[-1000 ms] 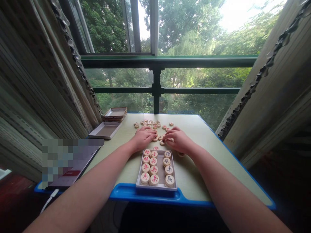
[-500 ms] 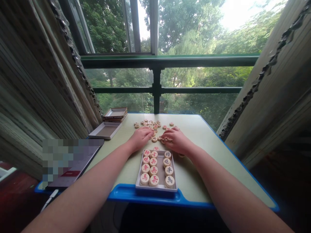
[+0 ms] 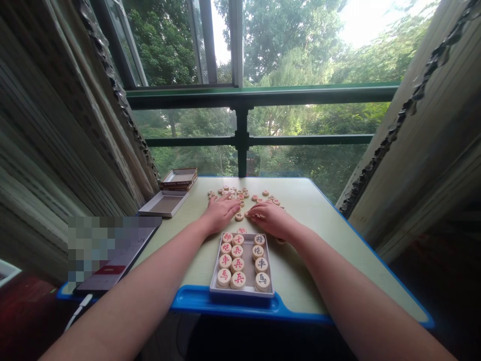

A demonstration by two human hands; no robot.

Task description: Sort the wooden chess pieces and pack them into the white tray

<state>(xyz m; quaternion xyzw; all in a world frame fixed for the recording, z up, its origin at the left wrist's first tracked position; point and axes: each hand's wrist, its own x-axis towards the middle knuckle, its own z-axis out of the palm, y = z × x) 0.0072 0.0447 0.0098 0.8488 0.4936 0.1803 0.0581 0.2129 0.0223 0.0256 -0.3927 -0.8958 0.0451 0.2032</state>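
Observation:
Several round wooden chess pieces [image 3: 240,192] lie loose on the far half of the pale table [image 3: 319,235]. A shallow grey tray [image 3: 248,273] near the front edge holds several more pieces in rows, red and black characters up. My left hand [image 3: 219,213] lies flat on the loose pieces with fingers stretched forward. My right hand [image 3: 271,219] rests just right of it, fingers curled down onto pieces at its fingertips; what they hold is hidden.
A second grey tray [image 3: 163,203] and a red-edged box [image 3: 179,178] sit at the table's back left. A dark tablet [image 3: 112,260] with a white cable lies at the front left. Window railing stands behind; curtains hang on both sides.
My left hand has stretched its fingers further forward over the loose pieces. My right hand has shifted slightly left, and pieces beyond it now show.

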